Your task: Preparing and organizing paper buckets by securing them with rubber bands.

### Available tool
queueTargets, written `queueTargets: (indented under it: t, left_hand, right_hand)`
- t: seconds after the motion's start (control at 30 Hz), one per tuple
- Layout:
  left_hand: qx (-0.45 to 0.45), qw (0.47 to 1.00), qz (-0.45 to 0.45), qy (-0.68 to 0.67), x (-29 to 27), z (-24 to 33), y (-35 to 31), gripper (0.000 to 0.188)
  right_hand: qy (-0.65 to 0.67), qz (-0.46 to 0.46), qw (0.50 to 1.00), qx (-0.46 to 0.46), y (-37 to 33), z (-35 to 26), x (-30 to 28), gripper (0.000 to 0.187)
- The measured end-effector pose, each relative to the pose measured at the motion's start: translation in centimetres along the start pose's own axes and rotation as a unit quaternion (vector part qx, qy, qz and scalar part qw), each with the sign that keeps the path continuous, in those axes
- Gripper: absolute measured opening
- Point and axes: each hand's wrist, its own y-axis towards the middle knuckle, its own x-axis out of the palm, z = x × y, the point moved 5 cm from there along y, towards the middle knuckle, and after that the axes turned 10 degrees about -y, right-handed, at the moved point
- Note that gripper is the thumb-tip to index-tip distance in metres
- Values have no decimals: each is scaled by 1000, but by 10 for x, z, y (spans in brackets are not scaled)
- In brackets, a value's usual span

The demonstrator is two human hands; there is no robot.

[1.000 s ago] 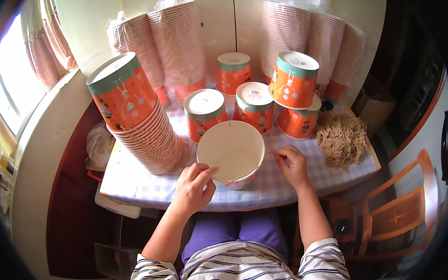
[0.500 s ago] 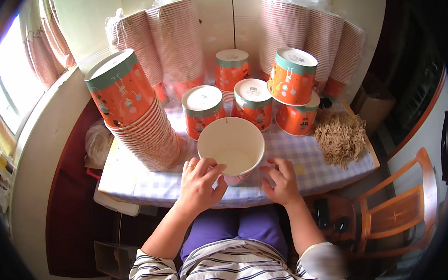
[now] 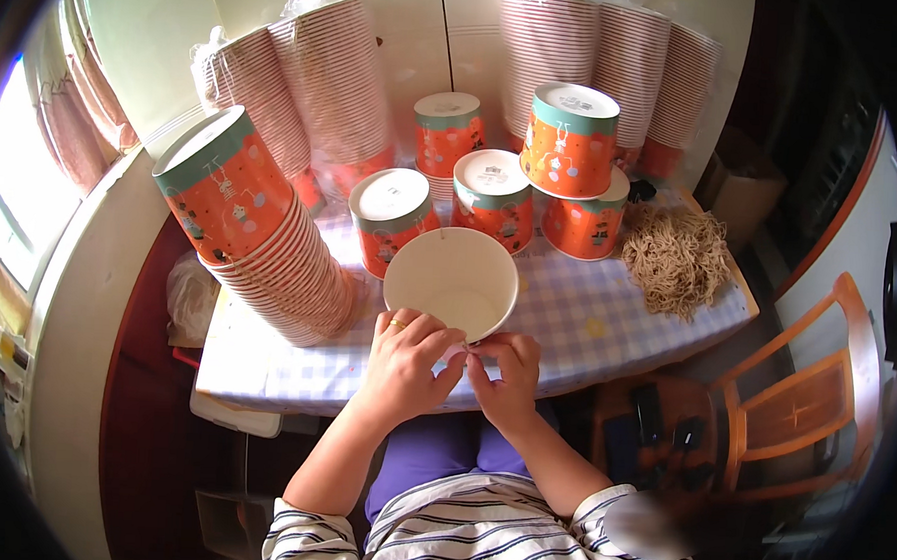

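Observation:
An open paper bucket [image 3: 451, 275] with a cream inside stands at the table's near edge, its mouth tipped towards me. A small dark mark shows at its far rim. My left hand [image 3: 410, 366] is closed at the near rim, thumb and fingertips pinched together. Beside it my right hand [image 3: 506, 379] is closed too, its thumb and forefinger meeting the left fingertips just below the rim. Whatever lies between the fingertips is too small to make out. Beyond the bucket sit upside-down orange paper buckets with green bands, the nearest one [image 3: 392, 209] at the left.
A tall leaning stack of nested buckets [image 3: 279, 273] stands at the left. A heap of tan strings [image 3: 676, 260] lies at the right on the checked tablecloth [image 3: 556, 330]. Wrapped bucket stacks [image 3: 332, 75] line the wall. A wooden chair [image 3: 799, 395] stands at the right.
My right hand has moved left from beside the bucket, and its fingers have closed against my left fingertips at the near rim. The whole view has shifted slightly.

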Motion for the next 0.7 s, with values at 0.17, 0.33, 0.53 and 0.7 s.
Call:
queueTargets:
  t: [0.17,0.33,0.53,0.7]
  left_hand:
    - [-18,998,-34,-45,6,-8,-1,16]
    - [-26,996,-46,-70,9,-11,1,17]
    - [-38,993,-47,-99,9,-9,3,17]
    - [-15,996,-48,-67,15,-11,0,26]
  right_hand:
    - [261,-55,955,127,-19,11,13,11]
    - [454,-141,843,251,-26,9,25,6]
    - [254,-122,939,197,-17,16,24,6]
    - [263,-139,926,232,-21,16,27,8]
